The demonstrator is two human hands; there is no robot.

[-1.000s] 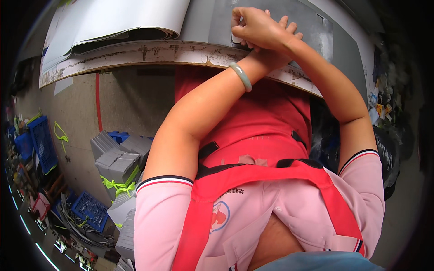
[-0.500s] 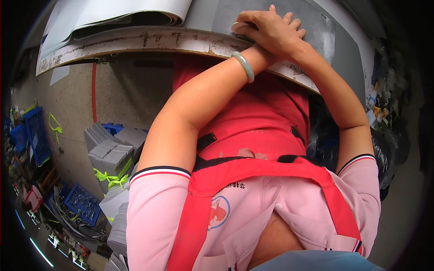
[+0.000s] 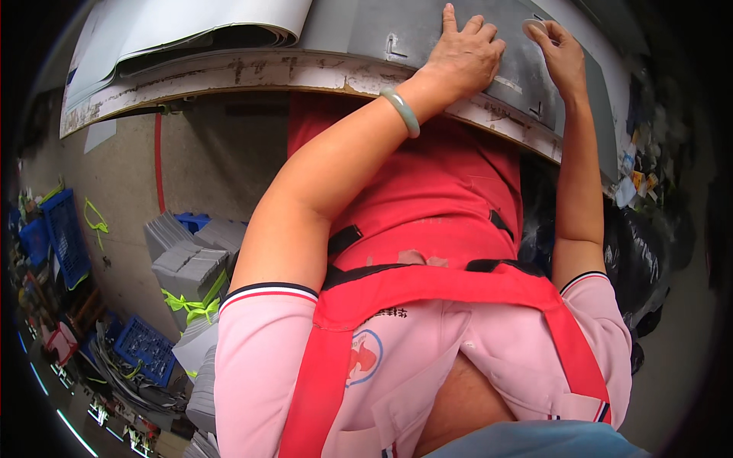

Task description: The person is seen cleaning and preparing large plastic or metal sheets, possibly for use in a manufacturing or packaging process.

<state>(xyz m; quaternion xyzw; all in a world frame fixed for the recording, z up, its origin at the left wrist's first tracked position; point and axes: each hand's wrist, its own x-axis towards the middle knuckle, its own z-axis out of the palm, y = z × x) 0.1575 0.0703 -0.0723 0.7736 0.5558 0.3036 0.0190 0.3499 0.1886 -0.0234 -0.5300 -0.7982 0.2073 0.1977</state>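
Observation:
My left hand (image 3: 464,59) lies flat on a dark grey sheet (image 3: 427,23), its fingers spread and nothing in them. A pale green bangle (image 3: 402,113) circles the left wrist. To its right, my right hand (image 3: 563,65) pinches a small round pale disc (image 3: 535,27) between thumb and fingers, at the far right part of the sheet. The disc's full shape is partly hidden by the fingers. Corner-shaped marks (image 3: 392,47) show on the sheet left of my left hand, with another near its right front corner.
A stack of large white sheets (image 3: 206,23) with curled edges lies on the left of the worn-edged workbench (image 3: 229,80). On the floor at left are tied grey bundles (image 3: 191,267) and blue crates (image 3: 145,347). Black plastic bags (image 3: 641,256) stand at right.
My right hand has moved from across my left hand over to the right, carrying the disc. My left hand stays flat on the sheet, and the left corner mark is uncovered.

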